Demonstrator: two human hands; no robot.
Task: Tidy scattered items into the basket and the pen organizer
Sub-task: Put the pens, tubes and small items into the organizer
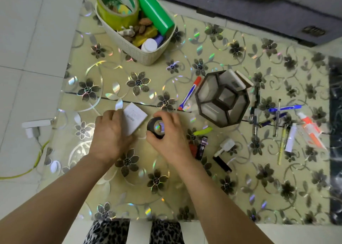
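Observation:
My left hand point(111, 132) grips a small white box point(134, 118) near the table's middle. Beside it, my right hand point(170, 131) curls round a black tape roll point(156, 128). The cream basket point(148, 57) stands at the back left, holding a yellow tape roll point(118, 5), a green cylinder point(153, 10), a white bottle and small bits. A dark octagonal pen organizer point(223, 99) stands right of centre with white boxes in its far compartments. A red-capped marker point(190, 92) lies to its left. Several pens point(277, 114) lie scattered to its right.
Lighters and a white plug point(225, 145) lie just right of my right hand. A glue tube point(311, 129) and a yellow pen point(281, 145) sit at the far right. A white charger with a yellow cable point(35, 125) lies on the floor at the left.

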